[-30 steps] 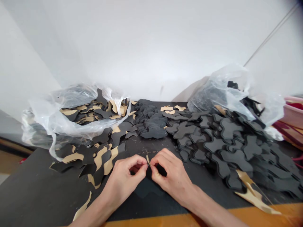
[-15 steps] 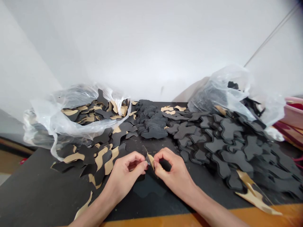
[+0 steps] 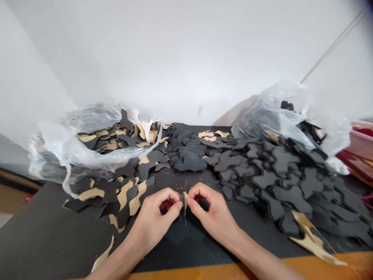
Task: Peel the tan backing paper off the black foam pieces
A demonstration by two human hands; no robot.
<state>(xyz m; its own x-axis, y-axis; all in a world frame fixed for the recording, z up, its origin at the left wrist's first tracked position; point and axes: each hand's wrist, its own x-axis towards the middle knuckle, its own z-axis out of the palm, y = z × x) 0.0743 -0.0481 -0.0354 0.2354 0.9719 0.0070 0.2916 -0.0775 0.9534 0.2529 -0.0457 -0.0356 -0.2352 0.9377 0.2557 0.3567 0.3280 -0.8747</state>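
Observation:
Between my hands stands a thin black cut-out piece with tan backing (image 3: 185, 202), seen almost edge-on. Its dark face is toward my left hand (image 3: 160, 212), closed with thumb and fingertips pinched at that side. From the tan side my right hand (image 3: 211, 208) pinches it with thumb and forefinger. The fingertips hide part of the piece, and how far backing and black layer are apart I cannot tell. Under the hands, a dark wavy-edged shape (image 3: 183, 233) lies on the black table top (image 3: 52, 237).
Black and tan pieces (image 3: 125, 196) lie at left, beside an opened plastic bag (image 3: 87, 155) of more. A stack of black pieces (image 3: 188, 151) stands centre back. Thick black pieces (image 3: 287, 194) spread at right, before another bag (image 3: 279, 105). Tan scraps (image 3: 313, 241) lie right front.
The held piece has turned from slanting to nearly upright and edge-on. My left fingertips have moved slightly right, and the two hands are closer together.

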